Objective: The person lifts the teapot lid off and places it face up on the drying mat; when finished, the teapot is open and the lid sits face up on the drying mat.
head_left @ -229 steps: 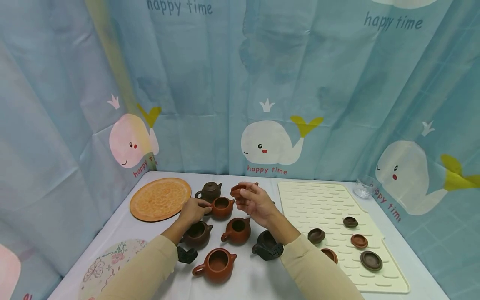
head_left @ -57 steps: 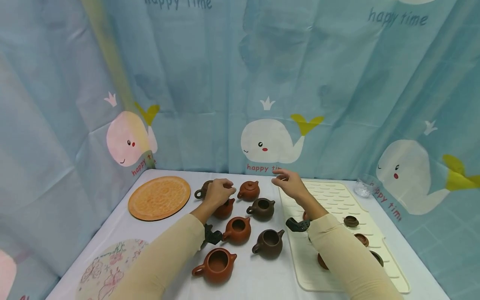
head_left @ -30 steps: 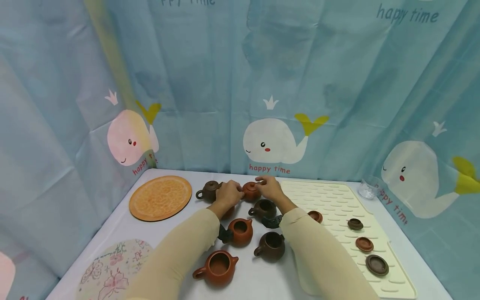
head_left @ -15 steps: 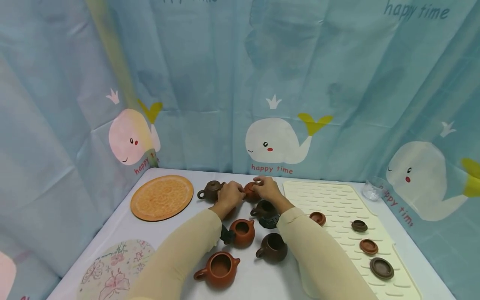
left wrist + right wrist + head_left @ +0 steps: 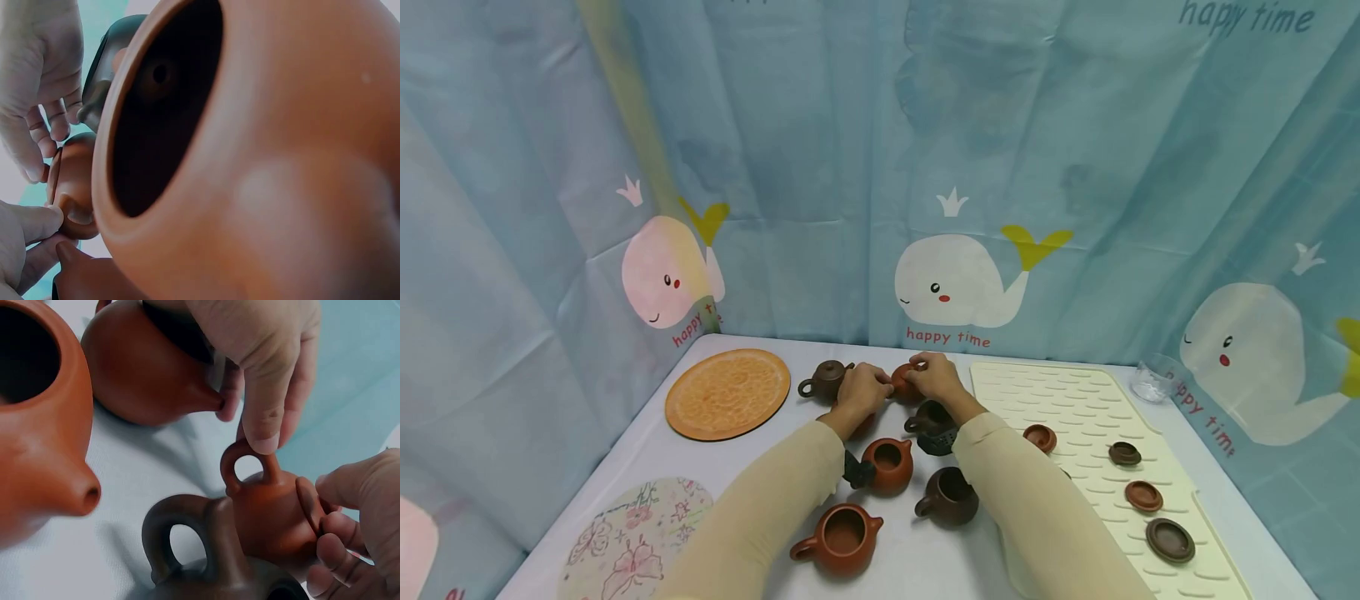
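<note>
A small reddish-brown clay teapot (image 5: 906,386) stands at the back of the table between both hands. My left hand (image 5: 863,388) pinches its ring handle (image 5: 250,456) between thumb and finger. On the other side, my right hand (image 5: 936,377) has its thumb and fingertips at the teapot's lid (image 5: 308,501), pinching it; the lid sits over the opening. A dark lidded teapot (image 5: 827,379) is to the left of my left hand. Close in front are a lidless dark teapot (image 5: 929,417) and a reddish one (image 5: 863,427), partly hidden by my left hand.
Nearer stand lidless teapots: reddish (image 5: 891,467), dark (image 5: 951,498) and reddish (image 5: 841,540). A cream ribbed mat (image 5: 1037,383) at right bears several lids (image 5: 1144,496). An orange round mat (image 5: 728,396), a floral round mat (image 5: 632,542) and a clear cup (image 5: 1153,379) lie near the edges.
Earlier my right hand held a reddish lid in the air; then the teapot had it on, with both hands off. Since then both hands have come to this teapot and stayed there.
</note>
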Motion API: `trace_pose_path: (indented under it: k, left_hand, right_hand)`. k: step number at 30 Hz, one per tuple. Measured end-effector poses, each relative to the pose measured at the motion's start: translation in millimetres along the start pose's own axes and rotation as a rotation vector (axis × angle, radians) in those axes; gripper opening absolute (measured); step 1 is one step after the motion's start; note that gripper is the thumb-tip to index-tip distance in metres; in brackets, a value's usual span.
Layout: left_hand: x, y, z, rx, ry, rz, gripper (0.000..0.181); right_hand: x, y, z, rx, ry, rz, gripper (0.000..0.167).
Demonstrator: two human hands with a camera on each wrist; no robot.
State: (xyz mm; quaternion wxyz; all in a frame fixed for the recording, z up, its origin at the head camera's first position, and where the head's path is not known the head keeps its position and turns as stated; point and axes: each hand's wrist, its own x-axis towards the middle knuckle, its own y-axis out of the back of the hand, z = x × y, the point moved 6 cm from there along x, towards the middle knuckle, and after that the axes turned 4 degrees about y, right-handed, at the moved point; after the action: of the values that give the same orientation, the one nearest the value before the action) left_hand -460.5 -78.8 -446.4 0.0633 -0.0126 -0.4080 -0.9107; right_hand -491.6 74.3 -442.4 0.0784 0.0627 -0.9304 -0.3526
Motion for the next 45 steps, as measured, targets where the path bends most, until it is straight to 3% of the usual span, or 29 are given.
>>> trace_pose_path:
  k: [9,18,24,29,33,40,45]
  left_hand:
    - [-1.1,0.9,0.4,-0.004,0.0,0.009,0.004]
    - [-2.4,0.2,0.8,-0.009,0.012,0.01,0.004]
    - [-2.7,-0.2,0.7,0.001,0.019,0.016,0.004]
    - [-1.8,0.1,0.2,0.0,0.02,0.02,0.005]
    - [-0.9,-0.2,0.5,-0.007,0.016,0.016,0.005]
    - [-1.5,1.3,2.4,-0.02,0.011,0.012,0.006]
    - [-2.1,0.7,0.3,-0.021,0.017,0.005,0.007]
  right_hand:
    - [1.5,0,-6,-0.091,-0.032,0.032,0.027]
    - [0.4,3,-13,-0.203,0.014,0.101,0.012]
    - [-5.0,8,-18,-0.172,0.053,0.175,0.014]
    - [-11.6,20,-20,-0.05,0.078,0.256,0.018]
    - [-19.2,32,-21,0.09,0.075,0.277,0.021]
    - [-32.1,42,-16,0.627,-0.001,0.228,0.021]
    - [-39.7,45,-12,0.916,-0.075,0.217,0.018]
